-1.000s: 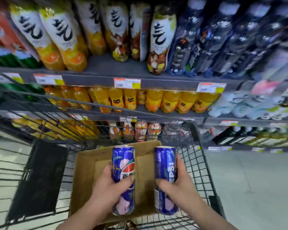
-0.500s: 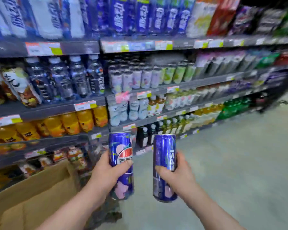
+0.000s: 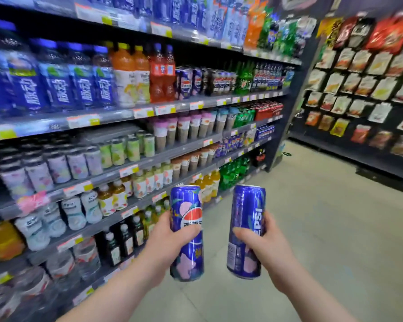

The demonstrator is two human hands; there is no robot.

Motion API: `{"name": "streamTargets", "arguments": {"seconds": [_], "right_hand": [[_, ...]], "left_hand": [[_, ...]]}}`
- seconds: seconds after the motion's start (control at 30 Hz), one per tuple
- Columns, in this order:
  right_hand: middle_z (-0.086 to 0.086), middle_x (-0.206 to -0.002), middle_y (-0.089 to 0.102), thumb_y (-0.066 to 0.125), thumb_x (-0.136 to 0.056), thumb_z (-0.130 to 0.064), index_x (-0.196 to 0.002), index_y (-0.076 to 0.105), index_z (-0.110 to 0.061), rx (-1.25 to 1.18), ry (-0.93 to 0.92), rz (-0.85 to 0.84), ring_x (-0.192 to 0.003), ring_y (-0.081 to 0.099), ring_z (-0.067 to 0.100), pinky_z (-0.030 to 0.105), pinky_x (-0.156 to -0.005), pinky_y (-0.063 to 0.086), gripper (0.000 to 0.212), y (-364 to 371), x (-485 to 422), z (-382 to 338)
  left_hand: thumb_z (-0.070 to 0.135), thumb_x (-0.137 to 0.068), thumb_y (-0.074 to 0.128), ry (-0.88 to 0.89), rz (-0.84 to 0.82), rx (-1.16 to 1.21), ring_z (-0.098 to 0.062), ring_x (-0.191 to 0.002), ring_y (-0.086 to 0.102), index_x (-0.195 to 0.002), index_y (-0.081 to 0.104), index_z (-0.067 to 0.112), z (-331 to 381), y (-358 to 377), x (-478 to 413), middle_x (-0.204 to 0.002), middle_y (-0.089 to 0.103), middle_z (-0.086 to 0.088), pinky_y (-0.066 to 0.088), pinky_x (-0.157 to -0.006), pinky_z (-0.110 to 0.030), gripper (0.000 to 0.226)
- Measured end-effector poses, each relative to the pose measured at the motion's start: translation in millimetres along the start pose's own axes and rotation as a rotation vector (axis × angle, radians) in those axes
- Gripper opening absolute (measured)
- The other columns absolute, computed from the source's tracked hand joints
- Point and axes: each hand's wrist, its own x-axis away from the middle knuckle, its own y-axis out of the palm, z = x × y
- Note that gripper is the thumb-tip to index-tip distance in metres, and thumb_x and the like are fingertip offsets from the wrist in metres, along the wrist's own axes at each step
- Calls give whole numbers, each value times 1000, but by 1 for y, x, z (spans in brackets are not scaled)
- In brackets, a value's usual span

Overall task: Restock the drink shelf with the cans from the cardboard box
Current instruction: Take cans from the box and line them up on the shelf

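Observation:
I hold two tall blue Pepsi cans upright in front of me over the aisle floor. My left hand point(image 3: 166, 242) is wrapped around the left can point(image 3: 186, 231), which shows the round logo and pink peach shapes. My right hand point(image 3: 263, 245) grips the right can point(image 3: 248, 228), its white lettering running up the side. The drink shelf point(image 3: 149, 110) runs along my left, and matching blue cans point(image 3: 186, 83) stand on an upper tier further down. The cardboard box is out of view.
Several shelf tiers on the left carry bottles, cups and cans with price tags on the rails. A rack of hanging snack packets point(image 3: 363, 77) closes the aisle at the right. Grey floor point(image 3: 323, 217) stretches ahead between them.
The view has swung right, away from the trolley and the cardboard box, down the aisle. Both hands keep the same hold on their cans.

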Motion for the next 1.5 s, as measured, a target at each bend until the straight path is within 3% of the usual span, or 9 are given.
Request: {"name": "streamTargets", "arguments": {"seconds": [0.27, 0.37, 0.47, 0.57, 0.73, 0.93, 1.17, 1.3, 1.5], "right_hand": [[-6, -84, 63, 68, -77, -6, -89, 49, -29, -63, -81, 141, -70, 60, 10, 24, -61, 49, 32, -69, -120, -11], [-1, -89, 63, 71, -72, -13, -93, 50, -27, -64, -81, 175, -73, 60, 13, 26, -63, 49, 33, -92, -174, -18], [1, -93, 64, 69, -61, -21, -93, 50, -28, -80, -67, 218, -77, 62, 16, 29, -67, 50, 38, -112, -225, -26], [4, -95, 65, 67, -56, -22, -94, 50, -29, -130, -49, 240, -78, 63, 20, 33, -69, 52, 42, -132, -272, -29], [3, -93, 65, 64, -53, -22, -98, 50, -27, -149, -77, 207, -77, 63, 19, 32, -67, 52, 47, -154, -355, -36], [-2, -86, 64, 64, -55, -23, -93, 50, -26, -138, -183, 56, -72, 61, 14, 28, -64, 48, 41, -175, -478, -52], [2, -89, 67, 70, -58, -24, -92, 52, -25, -70, -256, -198, -76, 64, 19, 39, -76, 53, 38, -196, -612, -85], [3, -93, 67, 69, -77, -8, -93, 51, -27, -81, -317, -322, -77, 64, 20, 36, -72, 53, 31, -184, -679, -103], [2, -92, 65, 72, -75, -12, -94, 49, -28, -91, -401, -487, -79, 64, 20, 38, -76, 53, 34, -122, -745, -132]], "left_hand": [[25, -60, 72, 40, -127, 5, -29, -89, 69, -98, 57, 21, 23, 95, -125, -96, 71, -8, 56, -78, -40, 41], [21, -67, 76, 41, -165, 6, -28, -87, 68, -98, 56, 21, 34, 127, -185, -95, 70, -7, 55, -78, -39, 37], [30, -53, 77, 52, -219, -12, -26, -83, 69, -102, 57, 20, 50, 152, -243, -96, 71, -9, 55, -74, -39, 53], [24, -59, 75, 64, -249, 5, -25, -79, 68, -101, 58, 18, 61, 176, -291, -94, 71, -11, 53, -69, -35, 46], [35, -43, 75, 78, -240, -7, -29, -87, 69, -102, 58, 21, 71, 208, -354, -96, 72, -10, 56, -82, -46, 63], [26, -52, 71, 181, -85, -11, -21, -80, 67, -104, 57, 18, 90, 239, -434, -95, 71, -7, 56, -71, -31, 55], [41, -37, 71, 216, 219, -15, -29, -88, 69, -98, 58, 20, 117, 272, -511, -95, 72, -10, 54, -86, -47, 66], [39, -38, 73, 200, 386, 5, -25, -83, 69, -97, 58, 22, 120, 275, -537, -91, 73, -6, 54, -84, -46, 63], [30, -44, 74, 244, 559, 24, -21, -78, 68, -95, 58, 22, 134, 249, -566, -88, 72, -3, 54, -73, -37, 54]]}}
